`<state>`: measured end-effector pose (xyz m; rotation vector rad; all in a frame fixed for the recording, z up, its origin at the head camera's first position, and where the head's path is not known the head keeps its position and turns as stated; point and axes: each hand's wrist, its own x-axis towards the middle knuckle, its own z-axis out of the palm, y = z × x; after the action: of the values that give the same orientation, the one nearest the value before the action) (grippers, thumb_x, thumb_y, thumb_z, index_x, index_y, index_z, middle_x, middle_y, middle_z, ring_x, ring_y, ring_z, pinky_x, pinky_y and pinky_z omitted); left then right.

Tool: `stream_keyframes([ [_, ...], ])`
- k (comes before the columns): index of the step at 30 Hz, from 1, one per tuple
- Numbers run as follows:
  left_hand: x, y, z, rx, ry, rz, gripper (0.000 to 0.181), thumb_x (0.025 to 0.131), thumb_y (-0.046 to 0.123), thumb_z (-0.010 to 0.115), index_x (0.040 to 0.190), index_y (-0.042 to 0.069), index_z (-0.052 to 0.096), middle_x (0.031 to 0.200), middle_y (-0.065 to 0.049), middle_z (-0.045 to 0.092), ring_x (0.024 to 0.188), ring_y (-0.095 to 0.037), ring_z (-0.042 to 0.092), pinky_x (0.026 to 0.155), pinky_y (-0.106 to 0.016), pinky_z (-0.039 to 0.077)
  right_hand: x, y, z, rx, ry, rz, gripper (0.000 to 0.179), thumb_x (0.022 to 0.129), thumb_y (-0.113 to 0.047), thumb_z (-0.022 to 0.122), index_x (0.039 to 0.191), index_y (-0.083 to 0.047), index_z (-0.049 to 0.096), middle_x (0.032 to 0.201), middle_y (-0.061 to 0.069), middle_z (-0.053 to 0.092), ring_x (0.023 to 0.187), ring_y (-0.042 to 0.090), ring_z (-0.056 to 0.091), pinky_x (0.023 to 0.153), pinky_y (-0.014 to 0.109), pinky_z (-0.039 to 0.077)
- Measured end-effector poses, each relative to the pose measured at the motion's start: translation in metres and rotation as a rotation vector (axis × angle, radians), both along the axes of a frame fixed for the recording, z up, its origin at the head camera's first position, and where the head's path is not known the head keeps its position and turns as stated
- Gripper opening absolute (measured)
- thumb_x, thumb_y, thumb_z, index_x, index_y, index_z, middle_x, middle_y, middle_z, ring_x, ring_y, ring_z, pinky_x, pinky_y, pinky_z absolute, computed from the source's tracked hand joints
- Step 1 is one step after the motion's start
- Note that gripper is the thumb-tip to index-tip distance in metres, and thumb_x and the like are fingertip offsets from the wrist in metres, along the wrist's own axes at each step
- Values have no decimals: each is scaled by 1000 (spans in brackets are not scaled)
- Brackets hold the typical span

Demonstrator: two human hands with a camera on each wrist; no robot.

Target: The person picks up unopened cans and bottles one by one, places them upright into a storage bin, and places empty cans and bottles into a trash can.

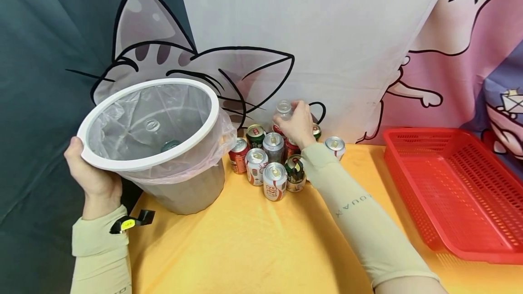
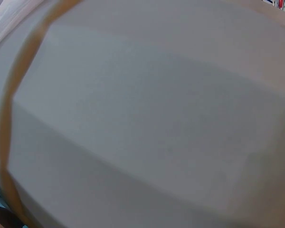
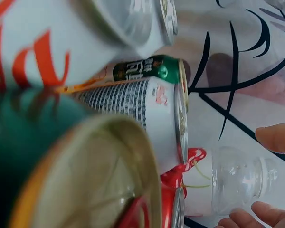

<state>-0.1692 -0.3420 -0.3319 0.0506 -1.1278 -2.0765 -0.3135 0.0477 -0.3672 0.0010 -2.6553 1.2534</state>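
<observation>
My left hand (image 1: 96, 180) holds a grey trash bin (image 1: 192, 194) under its white rim, with most fingers hidden behind it. The bin tilts toward me, lined with a clear plastic bag (image 1: 135, 121); a clear bottle (image 1: 153, 125) and something dark green lie inside. In the left wrist view the bin's grey wall (image 2: 147, 118) fills nearly everything. My right hand (image 1: 297, 124) reaches over the cans to a clear plastic bottle (image 1: 283, 109) standing behind them. The right wrist view has the thumb (image 3: 278, 137) and fingers spread on either side of the bottle's neck, a gap showing at the thumb.
Several drink cans (image 1: 274, 180) stand in a cluster on the yellow tabletop (image 1: 245, 244), under my right forearm. A white can (image 1: 335, 145) stands to the right of it. Farther right lies a red plastic basket (image 1: 425, 212). A printed cloth (image 1: 335, 35) hangs right behind.
</observation>
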Motion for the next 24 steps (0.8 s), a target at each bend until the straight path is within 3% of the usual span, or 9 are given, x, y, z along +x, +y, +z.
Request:
stream_keyframes([
  [9, 0, 1, 1, -15, -12, 5, 56, 97, 37, 38, 132, 5, 67, 136, -8, 60, 121, -16, 53, 108, -31, 34, -5, 3, -6, 75, -37, 33, 69, 89, -38, 75, 140, -2, 45, 135, 19, 52, 125, 35, 53, 109, 50, 44],
  [18, 0, 2, 1, -12, -6, -5, 56, 96, 37, 38, 133, 5, 67, 136, -8, 60, 121, -15, 54, 109, -31, 33, -8, 2, -8, 68, -79, 27, 70, 92, -34, 75, 149, -7, 44, 146, 17, 52, 137, 34, 50, 115, 50, 41],
  [24, 0, 1, 0, -6, 11, -7, 57, 96, 37, 39, 133, 4, 67, 136, -9, 60, 120, -16, 55, 109, -31, 34, -6, 2, -8, 57, -70, 33, 69, 92, -32, 76, 148, -7, 46, 146, 16, 53, 136, 34, 51, 114, 50, 42],
])
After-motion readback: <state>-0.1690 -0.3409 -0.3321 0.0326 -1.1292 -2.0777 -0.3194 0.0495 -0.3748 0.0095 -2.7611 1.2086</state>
